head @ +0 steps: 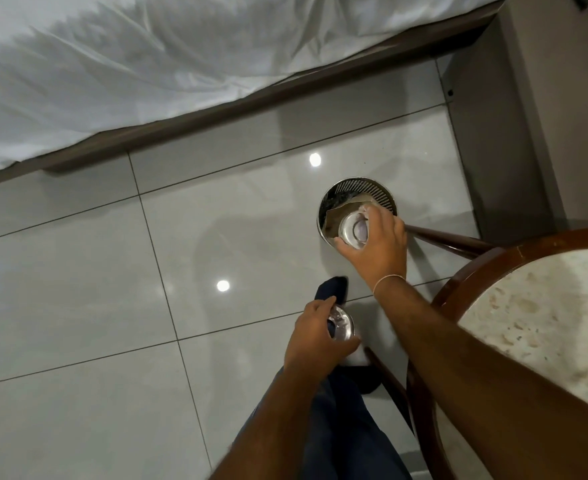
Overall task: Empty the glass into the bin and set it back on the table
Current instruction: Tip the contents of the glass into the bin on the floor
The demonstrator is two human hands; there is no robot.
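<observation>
My right hand (377,242) grips a clear glass (354,232) turned bottom-up over the round metal bin (375,192) on the floor. The glass base faces me and its mouth points down into the bin, which holds brown paper and dark waste. My left hand (315,339) holds a second clear glass (341,323) lower in the view, above my feet, away from the bin. The round table (542,306) with a pale stone top and dark wooden rim stands at the right, under my right forearm.
A bed with a white sheet (129,71) and brown base runs across the top. A grey cabinet (514,116) stands behind the bin. Dark table legs (448,239) reach toward the bin. Glossy grey floor tiles (95,289) spread to the left. My legs and feet are below.
</observation>
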